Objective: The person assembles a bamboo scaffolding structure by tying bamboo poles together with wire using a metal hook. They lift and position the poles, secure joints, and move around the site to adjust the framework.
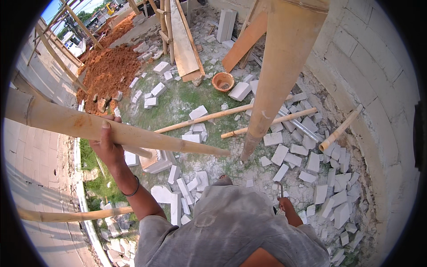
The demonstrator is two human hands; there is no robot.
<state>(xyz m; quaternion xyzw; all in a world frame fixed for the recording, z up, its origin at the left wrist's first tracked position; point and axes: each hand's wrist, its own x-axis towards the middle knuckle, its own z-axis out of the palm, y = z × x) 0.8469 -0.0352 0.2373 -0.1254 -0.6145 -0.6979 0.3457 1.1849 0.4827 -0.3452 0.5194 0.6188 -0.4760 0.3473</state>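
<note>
My left hand [106, 143] is wrapped round a thick bamboo pole [169, 140] on the left, thumb in front and fingers mostly behind it. The pole slants across in front of me from the upper left, its far end near the middle. Low on the right, my right hand [283, 204] is closed on a slim dark metal tool [280, 188] with a bent tip; its exact kind is too small to tell. A thick upright bamboo post [280, 66] stands ahead, between my hands. It meets the ground just beyond my feet.
Broken white blocks [279, 155] litter the ground, thickest beside the block wall [356, 58] at right. Loose bamboo poles [269, 122] and an orange bucket [223, 82] lie ahead. Planks [184, 40] lean farther off, near a red soil heap [106, 66]. Another bamboo pole [73, 216] crosses at left.
</note>
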